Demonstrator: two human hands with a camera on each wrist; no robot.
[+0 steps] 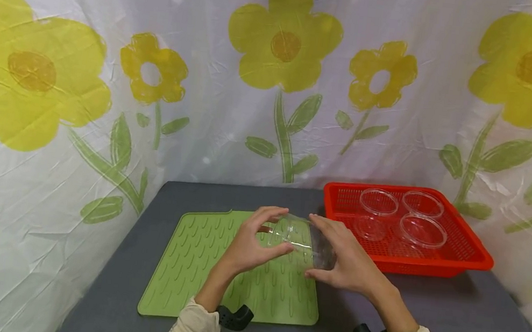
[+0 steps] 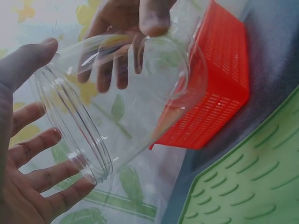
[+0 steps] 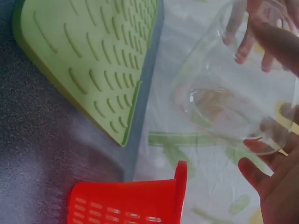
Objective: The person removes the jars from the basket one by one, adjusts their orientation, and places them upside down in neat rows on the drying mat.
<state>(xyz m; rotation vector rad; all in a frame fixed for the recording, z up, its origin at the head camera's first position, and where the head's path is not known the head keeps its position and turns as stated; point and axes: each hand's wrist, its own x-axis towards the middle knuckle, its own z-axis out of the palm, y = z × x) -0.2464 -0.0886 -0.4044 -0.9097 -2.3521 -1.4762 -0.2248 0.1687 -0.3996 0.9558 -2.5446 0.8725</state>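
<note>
A clear jar (image 1: 298,238) is held on its side above the green mat (image 1: 197,267), between the two hands. The left hand (image 1: 252,240) grips its mouth end, thumb on one side and fingers spread along the other. Ridges like screw threads circle that rim in the left wrist view. Around the base end, the right hand (image 1: 349,257) curves its thumb and fingers. Through the transparent wall (image 2: 126,112), the right fingers show in the left wrist view. Nothing is visible inside the jar.
A red perforated basket (image 1: 411,269) stands at the right rear of the dark grey table (image 1: 122,281). Three clear round containers (image 1: 422,231) stand upright in it. Behind the table hangs a white curtain (image 1: 200,143) with yellow flowers.
</note>
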